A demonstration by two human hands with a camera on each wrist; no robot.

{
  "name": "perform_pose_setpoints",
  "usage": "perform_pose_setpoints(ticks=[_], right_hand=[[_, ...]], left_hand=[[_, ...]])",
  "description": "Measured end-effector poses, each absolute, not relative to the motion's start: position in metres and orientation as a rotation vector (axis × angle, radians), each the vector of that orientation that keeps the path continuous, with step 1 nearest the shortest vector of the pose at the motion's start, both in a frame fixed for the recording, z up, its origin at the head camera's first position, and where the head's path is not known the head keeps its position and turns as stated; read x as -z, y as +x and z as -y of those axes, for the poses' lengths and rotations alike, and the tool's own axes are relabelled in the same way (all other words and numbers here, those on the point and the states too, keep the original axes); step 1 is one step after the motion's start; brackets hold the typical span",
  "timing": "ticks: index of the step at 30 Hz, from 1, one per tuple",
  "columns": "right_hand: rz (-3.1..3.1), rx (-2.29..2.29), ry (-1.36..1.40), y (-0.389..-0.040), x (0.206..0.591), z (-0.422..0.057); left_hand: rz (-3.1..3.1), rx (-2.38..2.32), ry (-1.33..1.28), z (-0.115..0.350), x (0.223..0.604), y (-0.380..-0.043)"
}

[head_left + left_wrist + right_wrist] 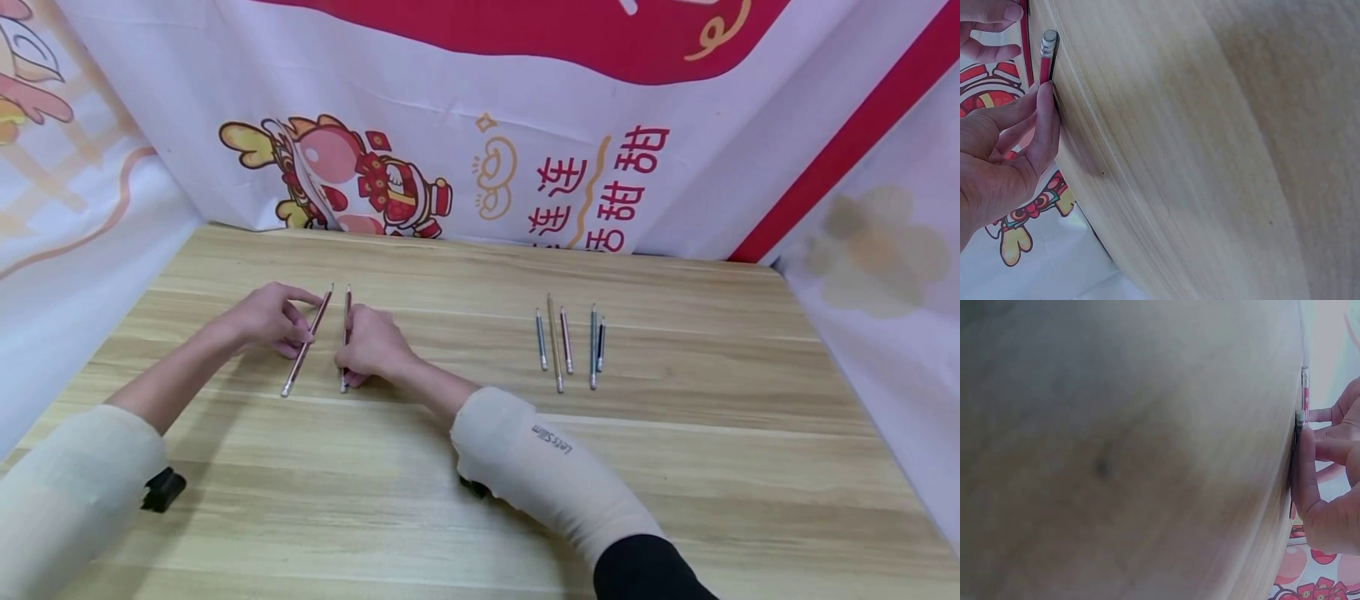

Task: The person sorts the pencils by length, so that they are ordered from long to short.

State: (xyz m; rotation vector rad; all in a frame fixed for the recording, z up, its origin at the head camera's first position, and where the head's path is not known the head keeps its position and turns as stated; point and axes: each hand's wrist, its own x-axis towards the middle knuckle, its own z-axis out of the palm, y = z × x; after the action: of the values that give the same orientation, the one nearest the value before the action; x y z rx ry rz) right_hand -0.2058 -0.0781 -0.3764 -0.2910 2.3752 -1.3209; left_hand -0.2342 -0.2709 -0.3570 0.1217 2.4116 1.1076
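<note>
Two dark red pencils with pale eraser ends stand side by side at the left of the table, tips toward the back. My left hand pinches the slanted left pencil, index finger near its tip and thumb around its middle. To its right, my right hand grips the straighter right pencil, covering much of its shaft. In the left wrist view, the left pencil's eraser sticks out past the fingers. The right wrist view shows the right pencil's eraser just above the fingertips.
On the right half of the wooden table lie several pencils, roughly parallel: a short blue one, a long gold one, a pink one, a longer blue one and a dark one. Behind hangs a printed cloth.
</note>
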Motion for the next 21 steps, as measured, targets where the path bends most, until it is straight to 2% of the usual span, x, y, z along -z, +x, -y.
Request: perform_pose_setpoints(ticks=[21], right_hand=[[-2.261, 1.421, -0.410, -0.2077, 0.3824, 0.0800]], left_hand=[[-2.412, -1.108, 0.135, 0.2711, 0.3569, -0.2330]])
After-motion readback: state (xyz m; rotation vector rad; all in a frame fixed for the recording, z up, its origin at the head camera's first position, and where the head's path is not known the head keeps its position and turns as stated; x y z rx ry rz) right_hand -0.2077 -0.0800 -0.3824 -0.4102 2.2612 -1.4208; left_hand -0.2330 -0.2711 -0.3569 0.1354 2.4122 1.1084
